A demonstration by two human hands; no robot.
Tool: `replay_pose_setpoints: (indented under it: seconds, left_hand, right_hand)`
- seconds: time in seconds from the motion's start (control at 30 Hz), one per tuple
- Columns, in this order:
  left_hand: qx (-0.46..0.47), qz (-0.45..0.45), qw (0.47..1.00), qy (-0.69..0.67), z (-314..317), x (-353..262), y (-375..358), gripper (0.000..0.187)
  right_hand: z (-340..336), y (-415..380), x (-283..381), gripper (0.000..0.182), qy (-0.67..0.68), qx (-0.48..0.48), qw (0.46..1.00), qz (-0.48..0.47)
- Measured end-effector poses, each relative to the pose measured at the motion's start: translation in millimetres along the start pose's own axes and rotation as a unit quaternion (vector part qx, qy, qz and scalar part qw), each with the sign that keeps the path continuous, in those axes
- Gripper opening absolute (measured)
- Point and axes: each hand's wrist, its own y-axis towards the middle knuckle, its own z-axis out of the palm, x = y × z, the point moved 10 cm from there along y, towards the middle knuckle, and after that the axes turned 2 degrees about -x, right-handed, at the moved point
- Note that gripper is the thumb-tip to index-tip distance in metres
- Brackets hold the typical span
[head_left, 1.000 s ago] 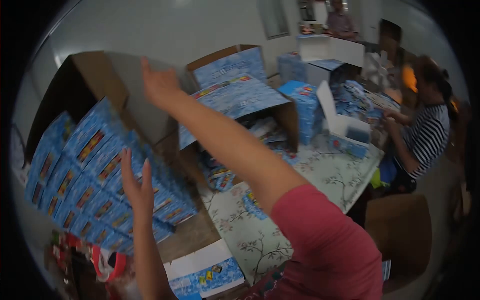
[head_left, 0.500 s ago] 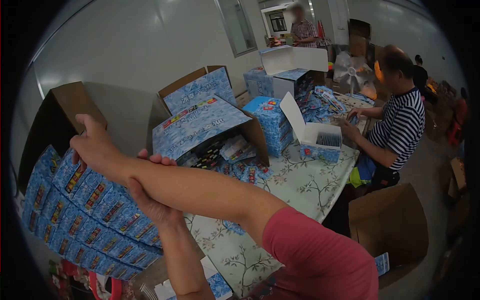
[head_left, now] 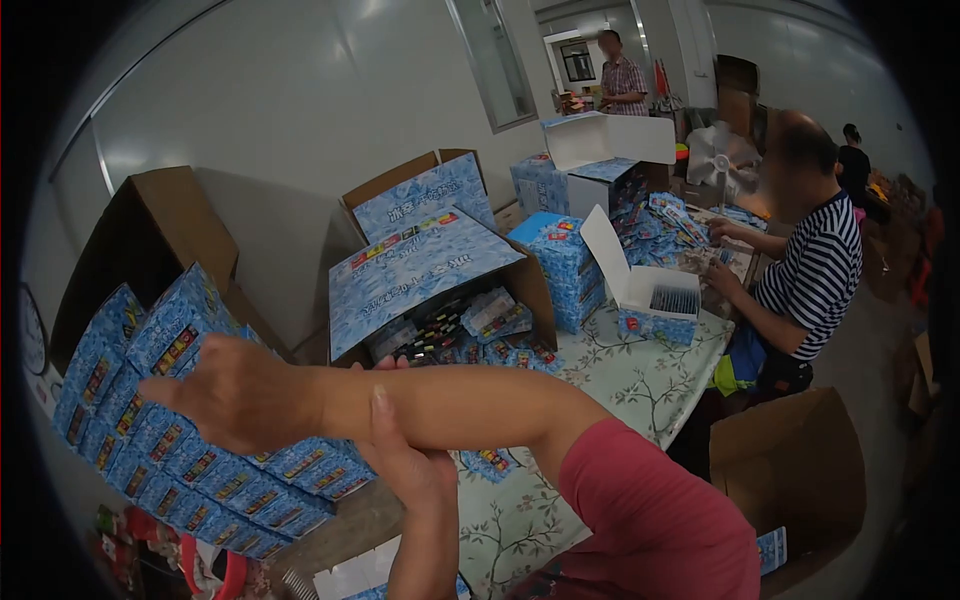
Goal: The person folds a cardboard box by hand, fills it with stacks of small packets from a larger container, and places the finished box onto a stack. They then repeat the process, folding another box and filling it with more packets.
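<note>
My right arm, in a red sleeve, stretches leftward across the view. At its end my right hand (head_left: 235, 395) is curled into a loose fist, one digit sticking out, with nothing visible in it. From below, my left hand (head_left: 408, 460) wraps round the right forearm (head_left: 470, 405). Blue patterned boxes (head_left: 170, 455) stand in stacked rows behind and below the right hand. Beyond the forearm, a large open blue carton (head_left: 420, 270) lies on its side with small packets (head_left: 495, 315) inside and spilling out.
A floral-covered table (head_left: 640, 385) holds a small open box (head_left: 660, 310), more blue boxes and a packet pile (head_left: 670, 225). A person in a striped shirt (head_left: 825, 270) works at its right side. An open brown carton (head_left: 790, 470) stands at lower right. A fan (head_left: 722, 165) is behind.
My right hand has moved down and right and curled from loosely spread fingers. My left hand has shifted right and down, still round the forearm. The view has shifted slightly.
</note>
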Motion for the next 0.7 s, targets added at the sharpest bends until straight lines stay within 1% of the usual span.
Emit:
replay_pose_setpoints:
  seconds: [0.03, 0.07, 0.1, 0.13, 0.17, 0.2, 0.23, 0.27, 0.3, 0.33, 0.4, 0.43, 0.47, 0.5, 0.53, 0.57, 0.6, 0.63, 0.67, 0.7]
  left_hand:
    - [0.018, 0.025, 0.999, 0.026, 0.9, -5.3, -2.9, 0.064]
    - [0.017, 0.027, 0.999, 0.020, -5.5, -7.0, -1.4, 0.064]
    - [0.115, 0.076, 0.990, 0.020, 4.1, -18.8, -0.3, 0.065]
    - [0.210, 0.123, 0.970, 0.022, 13.9, -30.8, -2.4, 0.067]
    - [0.207, 0.122, 0.971, 0.022, 10.2, -37.7, 6.3, 0.067]
    - [0.237, 0.122, 0.963, -0.030, 14.4, -49.8, 14.1, 0.069]
    - [0.267, 0.120, 0.952, -0.084, 17.1, -61.3, 20.6, 0.070]
    - [0.270, 0.113, 0.952, -0.089, 12.8, -69.7, 31.3, 0.070]
    - [0.293, 0.094, 0.938, -0.162, 9.6, -80.3, 40.5, 0.071]
    - [0.312, 0.078, 0.918, -0.232, 9.0, -84.6, 43.6, 0.072]
    - [0.306, 0.088, 0.920, -0.226, 4.8, -82.9, 38.3, 0.071]
    - [0.298, 0.103, 0.924, -0.218, -0.9, -84.5, 34.6, 0.070]
    - [0.292, 0.104, 0.927, -0.212, -4.9, -82.1, 32.8, 0.070]
    - [0.263, 0.100, 0.938, -0.203, -10.1, -75.4, 35.8, 0.069]
    - [0.236, 0.095, 0.947, -0.194, -12.5, -69.0, 38.2, 0.068]
    - [0.235, 0.092, 0.948, -0.193, -9.0, -65.4, 36.8, 0.068]
    - [0.200, 0.100, 0.959, -0.172, -11.5, -61.9, 36.8, 0.067]
    - [0.163, 0.105, 0.970, -0.147, -13.5, -57.6, 34.6, 0.066]
    - [0.156, 0.090, 0.974, -0.136, -7.3, -53.2, 28.3, 0.066]
    - [0.111, 0.102, 0.983, -0.107, -3.3, -54.1, 20.9, 0.069]
  right_hand:
    - [-5.2, 4.1, 11.4, 0.047, 0.001, 0.004, 1.000, -0.004]
    - [-18.4, 10.0, 15.5, 0.050, 0.084, -0.043, 0.995, 0.032]
    - [-26.7, 16.6, 14.9, 0.053, 0.167, -0.088, 0.980, 0.070]
    - [-26.7, 29.3, 18.6, 0.053, 0.170, -0.084, 0.979, 0.071]
    - [-25.6, 32.5, -11.4, 0.056, 0.350, -0.135, 0.901, 0.219]
    - [-13.2, 20.8, -34.9, 0.060, 0.505, -0.181, 0.766, 0.353]
    - [-6.6, 18.5, -40.1, 0.060, 0.500, -0.183, 0.768, 0.355]
    - [18.7, 12.5, -50.5, 0.062, 0.560, -0.180, 0.712, 0.383]
    - [39.8, 5.2, -56.4, 0.065, 0.616, -0.178, 0.650, 0.409]
    - [44.3, 1.3, -57.0, 0.065, 0.611, -0.181, 0.652, 0.412]
    - [65.5, 3.5, -44.8, 0.062, 0.640, -0.118, 0.639, 0.409]
    - [68.6, 1.8, -44.3, 0.062, 0.646, -0.121, 0.633, 0.409]
    - [70.4, -0.1, -44.3, 0.061, 0.631, -0.110, 0.652, 0.406]
    - [70.0, -0.3, -45.1, 0.060, 0.614, -0.097, 0.672, 0.404]
    - [69.2, -0.6, -47.3, 0.060, 0.614, -0.098, 0.670, 0.405]
    - [60.9, 2.9, -49.2, 0.058, 0.548, -0.086, 0.739, 0.383]
    - [52.6, 5.1, -49.5, 0.057, 0.477, -0.076, 0.798, 0.361]
    - [48.6, 3.7, -51.3, 0.057, 0.477, -0.087, 0.793, 0.368]
    - [31.2, 14.7, -37.9, 0.054, 0.316, -0.067, 0.906, 0.275]
    - [20.6, 20.8, -17.1, 0.052, 0.137, -0.036, 0.974, 0.176]
